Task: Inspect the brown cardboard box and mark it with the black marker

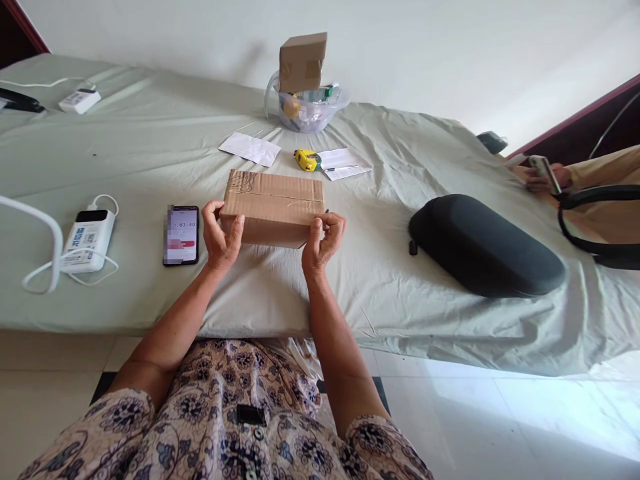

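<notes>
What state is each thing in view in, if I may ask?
Held box: closed on top
Left hand: gripping its left end
Right hand: gripping its right end
Phone: screen lit
Black case: closed
Near power bank: cable plugged in
Basin: upright, holding things
Upper box: atop basin
Sheet: wrinkled

Home room, by the look: plain white wall (175, 40), pale tiled floor (450, 413), wrinkled greenish sheet (135, 167) spread wide, 1 clear plastic basin (313, 121) near the wall.
</notes>
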`<state>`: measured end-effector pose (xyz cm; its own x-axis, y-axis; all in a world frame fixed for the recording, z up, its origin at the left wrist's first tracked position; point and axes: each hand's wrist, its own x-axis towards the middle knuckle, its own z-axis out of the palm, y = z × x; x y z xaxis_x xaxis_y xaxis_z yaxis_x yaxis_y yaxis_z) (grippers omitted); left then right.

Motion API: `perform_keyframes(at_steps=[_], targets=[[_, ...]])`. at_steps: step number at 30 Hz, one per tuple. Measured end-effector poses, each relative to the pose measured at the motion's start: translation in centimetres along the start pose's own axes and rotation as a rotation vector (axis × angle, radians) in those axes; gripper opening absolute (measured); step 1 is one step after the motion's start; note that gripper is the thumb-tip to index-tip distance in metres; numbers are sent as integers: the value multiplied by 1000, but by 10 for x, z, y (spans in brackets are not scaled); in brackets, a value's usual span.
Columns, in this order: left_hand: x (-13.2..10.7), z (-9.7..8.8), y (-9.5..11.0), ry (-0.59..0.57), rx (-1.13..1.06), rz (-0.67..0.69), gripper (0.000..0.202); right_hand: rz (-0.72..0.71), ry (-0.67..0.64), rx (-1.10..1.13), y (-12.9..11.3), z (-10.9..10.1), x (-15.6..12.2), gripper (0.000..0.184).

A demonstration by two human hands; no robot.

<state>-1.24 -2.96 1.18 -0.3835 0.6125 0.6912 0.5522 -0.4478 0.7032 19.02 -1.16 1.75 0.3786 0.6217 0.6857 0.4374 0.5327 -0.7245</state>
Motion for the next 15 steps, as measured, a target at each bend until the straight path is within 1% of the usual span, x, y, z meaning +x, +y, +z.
perform_keyframes(at_steps=[3, 6, 9, 12, 15], targets=[[1, -1, -7, 21, -46, -8, 54, 82, -32, 130, 3, 1, 0, 32], [3, -2, -15, 44, -127, -32, 52, 164, -102, 244, 9, 4, 2, 41], [5, -4, -19, 17, -188, -61, 52, 215, -149, 317, 12, 5, 5, 47], [6, -7, -18, -37, -192, -114, 57, 240, -150, 313, 9, 3, 7, 51], [7, -10, -16, -52, -147, -190, 56, 253, -152, 260, 5, -1, 8, 54]])
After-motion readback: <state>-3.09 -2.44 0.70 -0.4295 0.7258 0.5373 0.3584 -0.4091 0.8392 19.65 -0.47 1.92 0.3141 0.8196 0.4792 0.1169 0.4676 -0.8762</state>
